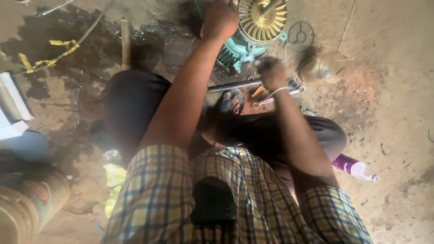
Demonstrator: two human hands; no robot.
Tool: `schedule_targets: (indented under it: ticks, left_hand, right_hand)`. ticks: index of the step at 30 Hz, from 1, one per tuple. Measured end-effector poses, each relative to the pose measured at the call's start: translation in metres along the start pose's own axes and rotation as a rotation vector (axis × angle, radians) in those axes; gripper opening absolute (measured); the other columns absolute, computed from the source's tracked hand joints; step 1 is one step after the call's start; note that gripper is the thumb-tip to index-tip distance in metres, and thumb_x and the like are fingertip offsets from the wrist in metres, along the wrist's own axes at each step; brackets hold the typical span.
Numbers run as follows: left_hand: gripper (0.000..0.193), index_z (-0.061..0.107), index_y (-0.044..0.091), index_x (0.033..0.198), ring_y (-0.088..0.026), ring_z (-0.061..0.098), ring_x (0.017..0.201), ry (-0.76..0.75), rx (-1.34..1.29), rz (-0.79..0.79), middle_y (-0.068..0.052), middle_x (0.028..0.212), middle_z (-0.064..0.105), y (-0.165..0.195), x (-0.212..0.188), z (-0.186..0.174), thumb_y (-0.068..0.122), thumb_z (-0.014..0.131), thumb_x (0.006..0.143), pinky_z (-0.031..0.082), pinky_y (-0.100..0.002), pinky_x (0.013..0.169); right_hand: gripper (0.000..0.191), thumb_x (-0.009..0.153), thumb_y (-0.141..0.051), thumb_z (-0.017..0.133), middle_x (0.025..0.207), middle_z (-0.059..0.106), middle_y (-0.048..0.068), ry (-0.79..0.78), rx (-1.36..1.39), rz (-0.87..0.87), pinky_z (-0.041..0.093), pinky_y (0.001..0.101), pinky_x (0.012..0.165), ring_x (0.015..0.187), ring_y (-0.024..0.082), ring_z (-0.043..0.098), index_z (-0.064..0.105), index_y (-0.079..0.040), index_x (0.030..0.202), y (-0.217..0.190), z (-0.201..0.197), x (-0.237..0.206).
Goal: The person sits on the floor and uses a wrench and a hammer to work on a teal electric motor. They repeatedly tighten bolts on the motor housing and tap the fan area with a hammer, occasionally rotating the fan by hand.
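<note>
right hand (271,72): fist closing around the end of a steel rod (234,85), fingers wrapped tight, no gap showing; hand is blurred, so exact finger placement is hard to tell.
rod: lying roughly level, running left from the fist, above the sandalled foot (231,101). Judging it rigid, fairly heavy for its size, smooth and maybe oily, so likely slippery; best gripped near the end with a full wrap.
spanners (275,97): lying on the floor just below the right hand, not being touched.
left hand (220,20): arm reaching far out, hand pressing down on the motor (246,43) at its upper left edge; fingers hidden behind the knuckles, so can't tell if it's clutching or just bracing.
motor: sitting on the oil-stained floor (389,113) at top centre, green cast body, gold fan (262,18) facing up. Judging it very heavy and stiff; the body is the part to hold, not the thin fan blades.
spray bottle (355,168): purple, lying at right, well apart.
</note>
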State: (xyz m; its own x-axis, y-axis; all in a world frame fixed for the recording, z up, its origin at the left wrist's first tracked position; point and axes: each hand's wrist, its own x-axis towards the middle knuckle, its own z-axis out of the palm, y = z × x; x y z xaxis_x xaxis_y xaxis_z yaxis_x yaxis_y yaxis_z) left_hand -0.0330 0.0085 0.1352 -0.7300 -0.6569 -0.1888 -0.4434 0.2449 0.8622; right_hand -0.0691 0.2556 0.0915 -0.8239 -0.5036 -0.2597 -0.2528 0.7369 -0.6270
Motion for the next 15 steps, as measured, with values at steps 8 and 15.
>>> schedule_targets:
  ticks: [8, 15]
  left_hand:
    - [0.029, 0.072, 0.01, 0.107, -0.044, 0.066, 0.099, 0.12, -0.111, 0.26, -0.021, 0.103, 0.072, -0.006, 0.001, 0.0, 0.031, 0.056, 0.097, 0.052, -0.05, 0.083]
    - [0.029, 0.073, 0.009, 0.098, -0.04, 0.069, 0.096, 0.063, -0.082, 0.152, -0.018, 0.099, 0.074, -0.006, 0.004, -0.001, 0.035, 0.06, 0.097, 0.053, -0.049, 0.083]
  right_hand:
    - [0.024, 0.095, -0.026, 0.078, 0.077, 0.074, 0.007, -0.077, -0.011, -0.039, 0.05, 0.0303, 0.064, 0.066, 0.012, 0.065, 0.078, -0.002, 0.091, 0.002, -0.033, 0.03]
    - [0.03, 0.094, -0.028, 0.079, 0.074, 0.073, 0.008, 0.013, 0.086, -0.059, 0.051, 0.0312, 0.061, 0.064, 0.012, 0.064, 0.073, 0.001, 0.085, -0.007, -0.029, 0.025]
